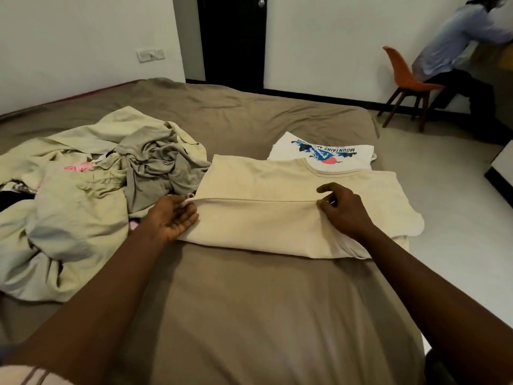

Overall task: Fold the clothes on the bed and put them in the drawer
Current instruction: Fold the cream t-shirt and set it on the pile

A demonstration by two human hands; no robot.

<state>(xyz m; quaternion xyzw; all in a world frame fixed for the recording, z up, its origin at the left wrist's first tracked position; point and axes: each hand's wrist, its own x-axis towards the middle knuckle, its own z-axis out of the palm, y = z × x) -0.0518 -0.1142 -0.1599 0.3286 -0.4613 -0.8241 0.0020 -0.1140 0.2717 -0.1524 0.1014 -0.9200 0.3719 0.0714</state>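
Two hands hold one cream shirt (277, 226), which lies flat across the brown bed (249, 301) near its right edge, the lower part folded up so that the hem runs in a straight line across the middle. The left hand (172, 218), palm turned up, pinches the left end of that hem between thumb and curled fingers. The right hand (344, 209) pinches the hem further along, thumb and forefinger closed on the cloth. To the left a heap of clothes (83, 190), beige and grey with a bit of pink, touches the cream shirt's side. Just behind the collar lies a folded white shirt (327, 154) with a blue print. At the right edge a white box (501, 165) with a dark base stands on the floor, perhaps a drawer unit, though it is cut off. Farther back a person (449, 43) in a pale shirt sits on an orange chair (402, 73), and a dark door (230, 37) stands in the far wall
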